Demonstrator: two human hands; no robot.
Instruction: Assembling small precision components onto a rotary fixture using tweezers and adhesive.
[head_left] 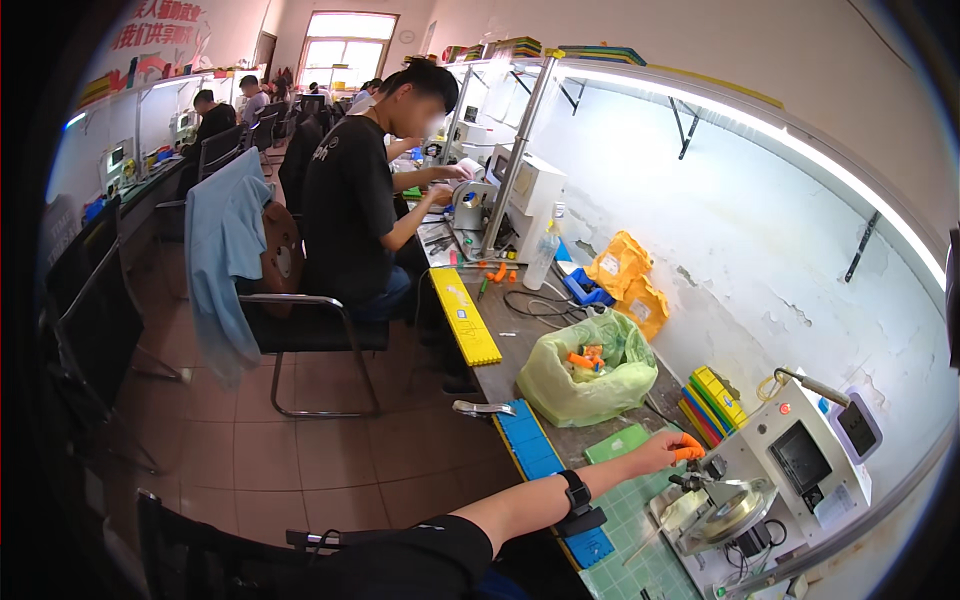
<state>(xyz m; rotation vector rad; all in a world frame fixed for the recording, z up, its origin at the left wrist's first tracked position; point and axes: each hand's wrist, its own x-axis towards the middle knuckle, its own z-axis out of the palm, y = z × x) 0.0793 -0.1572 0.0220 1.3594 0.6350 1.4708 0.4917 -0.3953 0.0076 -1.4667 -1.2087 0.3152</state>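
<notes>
My left arm reaches in from the lower edge, with a dark watch on the wrist. My left hand (657, 453) is beside the front of a white bench machine (790, 450), with orange covers on the fingertips. Its fingers are bent and close together; whatever they may hold is too small to make out. Just below the hand is the machine's round metal reel (738, 512). A green cutting mat (630, 550) lies under it, with a light green pad (617, 443) by the wrist. My right hand is out of view.
A pale green bag (550, 385) holds orange pieces. Blue trays (530, 440) and a yellow tray (465, 315) line the bench edge. Stacked coloured trays (712, 405) stand by the wall. A co-worker (350, 200) sits farther along, near a draped chair (220, 250).
</notes>
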